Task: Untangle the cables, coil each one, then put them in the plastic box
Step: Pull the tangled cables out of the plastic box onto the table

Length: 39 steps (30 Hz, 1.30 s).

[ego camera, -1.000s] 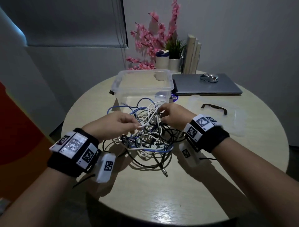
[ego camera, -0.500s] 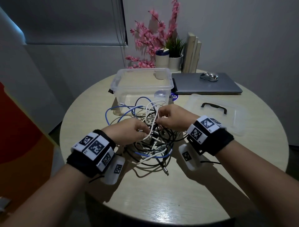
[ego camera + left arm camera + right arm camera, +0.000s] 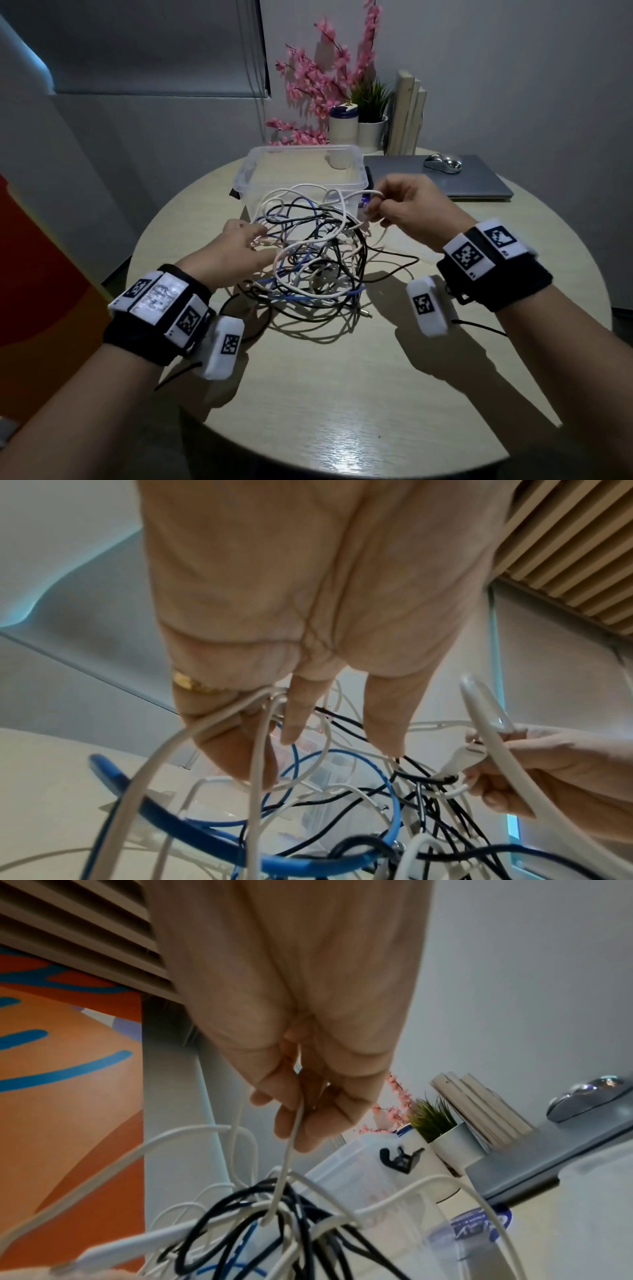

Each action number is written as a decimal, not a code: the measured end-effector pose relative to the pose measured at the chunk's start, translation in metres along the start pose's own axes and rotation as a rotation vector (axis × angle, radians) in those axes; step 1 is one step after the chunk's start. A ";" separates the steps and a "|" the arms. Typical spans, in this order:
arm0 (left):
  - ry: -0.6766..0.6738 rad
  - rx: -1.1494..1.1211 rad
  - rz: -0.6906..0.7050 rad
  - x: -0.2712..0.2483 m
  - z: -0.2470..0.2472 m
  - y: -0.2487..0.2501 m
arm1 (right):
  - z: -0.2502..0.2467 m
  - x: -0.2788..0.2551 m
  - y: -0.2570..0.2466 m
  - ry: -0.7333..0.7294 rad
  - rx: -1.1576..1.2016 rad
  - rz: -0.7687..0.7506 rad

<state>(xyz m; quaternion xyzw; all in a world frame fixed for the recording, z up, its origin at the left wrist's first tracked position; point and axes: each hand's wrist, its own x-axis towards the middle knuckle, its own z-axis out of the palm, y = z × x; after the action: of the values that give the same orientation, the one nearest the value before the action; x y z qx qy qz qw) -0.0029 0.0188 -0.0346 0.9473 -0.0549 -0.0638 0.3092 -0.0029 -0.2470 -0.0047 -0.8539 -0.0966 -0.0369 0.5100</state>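
Right now the tangle of cables (image 3: 315, 260) is sitting in the middle of the frame on the round worktop (image 3: 342, 394), just in front of the plastic box (image 3: 305, 171), white, black and blue strands all knotted together. I am judging the task as barely begun: nothing is coiled, and I am seeing no cable inside the box. How many cables there are I cannot count; at least one blue, several white and several black.

My right hand (image 3: 407, 209), at centre right, is pinching a white cable (image 3: 346, 202) near its plug end and lifting it above the heap. My left hand (image 3: 236, 253), at centre left, is reaching into the heap with fingers (image 3: 298, 718) spread, white strands draped across them.

One box, one clear lid (image 3: 428, 253) lying under my right wrist. Beyond, upper right, a closed laptop (image 3: 479, 185) is carrying a mouse (image 3: 442, 163).
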 end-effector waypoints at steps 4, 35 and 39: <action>0.091 -0.122 -0.055 0.005 -0.010 -0.010 | -0.013 -0.004 0.001 0.060 -0.032 0.020; 0.140 -0.299 0.364 -0.010 0.020 0.058 | -0.006 -0.015 -0.017 -0.224 0.339 -0.177; 0.032 -0.355 0.263 -0.003 0.026 0.056 | -0.007 -0.024 -0.013 -0.353 0.295 -0.143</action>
<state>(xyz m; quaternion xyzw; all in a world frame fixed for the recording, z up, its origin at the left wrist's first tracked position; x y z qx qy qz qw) -0.0133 -0.0410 -0.0215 0.8636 -0.1612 -0.0166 0.4774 -0.0288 -0.2500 0.0061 -0.7544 -0.2488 0.0916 0.6004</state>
